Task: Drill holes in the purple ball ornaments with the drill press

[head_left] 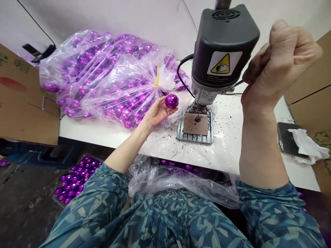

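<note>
My left hand (160, 112) pinches a shiny purple faceted ball (171, 101) between thumb and fingers, just left of a small bench drill press (224, 48). Under its chuck a brown square block (196, 124) lies on the slotted metal base (195, 138), with dark shavings heaped around a hole. My right hand (281, 63) is closed in a fist, raised to the right of the motor housing. A dark lever (238, 83) runs from the machine toward this fist; the part inside the fingers is hidden.
A big clear bag (103, 79) of purple balls, tied with yellow, fills the table's back left. Plastic sheeting (181, 182) hangs at the front edge over more balls. Cardboard boxes (28, 100) stand at both sides. A black device (291, 137) with crumpled tissue (307, 143) lies right.
</note>
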`<action>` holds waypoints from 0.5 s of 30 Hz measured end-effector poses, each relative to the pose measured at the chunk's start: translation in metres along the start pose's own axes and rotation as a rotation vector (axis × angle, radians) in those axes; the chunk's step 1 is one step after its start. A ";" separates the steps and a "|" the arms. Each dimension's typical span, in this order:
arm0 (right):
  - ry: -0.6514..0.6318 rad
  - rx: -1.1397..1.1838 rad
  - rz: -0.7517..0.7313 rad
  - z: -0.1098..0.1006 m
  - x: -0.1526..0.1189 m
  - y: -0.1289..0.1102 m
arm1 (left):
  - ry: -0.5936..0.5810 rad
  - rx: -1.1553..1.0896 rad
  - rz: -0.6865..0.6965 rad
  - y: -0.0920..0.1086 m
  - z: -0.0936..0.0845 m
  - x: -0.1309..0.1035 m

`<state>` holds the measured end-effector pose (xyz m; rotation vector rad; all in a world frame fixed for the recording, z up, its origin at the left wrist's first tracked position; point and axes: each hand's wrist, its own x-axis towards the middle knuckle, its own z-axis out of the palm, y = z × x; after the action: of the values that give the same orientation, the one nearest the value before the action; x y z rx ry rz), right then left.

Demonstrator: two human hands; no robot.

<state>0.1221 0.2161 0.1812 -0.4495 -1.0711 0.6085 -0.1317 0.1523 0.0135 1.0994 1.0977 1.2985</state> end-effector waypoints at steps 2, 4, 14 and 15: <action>-0.027 -0.004 0.001 -0.002 -0.001 -0.002 | 0.081 -0.214 -0.118 0.008 0.013 -0.019; -0.076 -0.021 0.018 -0.004 -0.001 -0.005 | 0.191 -0.430 -0.231 0.016 0.029 -0.035; -0.110 -0.078 0.016 -0.004 0.001 -0.009 | 0.275 -0.703 -0.426 0.039 0.073 -0.070; -0.114 -0.083 0.013 -0.004 0.001 -0.009 | 0.277 -0.699 -0.424 0.039 0.074 -0.072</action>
<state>0.1288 0.2100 0.1857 -0.4986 -1.2063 0.6081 -0.0631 0.0809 0.0625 0.1594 0.8936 1.3494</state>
